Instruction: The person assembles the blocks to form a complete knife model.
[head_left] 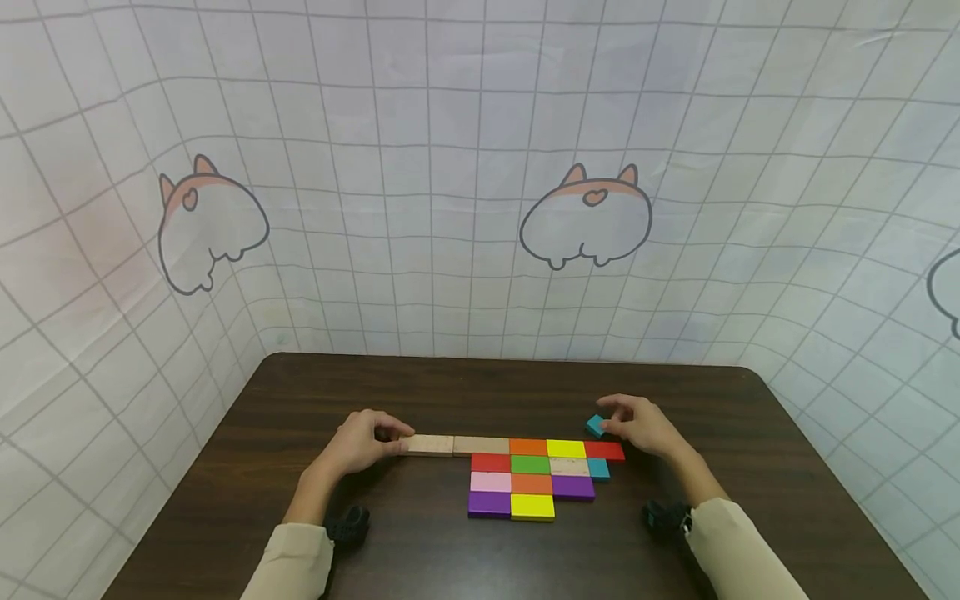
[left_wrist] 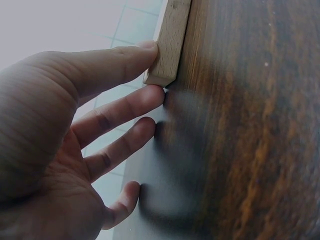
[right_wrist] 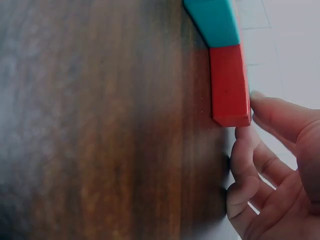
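Note:
My left hand is at the left end of a plain wooden block, thumb along its near side and index finger beyond it. In the left wrist view the thumb presses on that block; the other fingers touch the table. On the far side of the red end block, my right hand has its thumb against a small teal block, which sits askew. In the right wrist view that teal piece is hidden behind the red block.
Flat coloured blocks lie edge to edge in stepped rows on the dark table: orange, yellow, green, pink, purple and another teal one. A gridded cloth stands behind the table.

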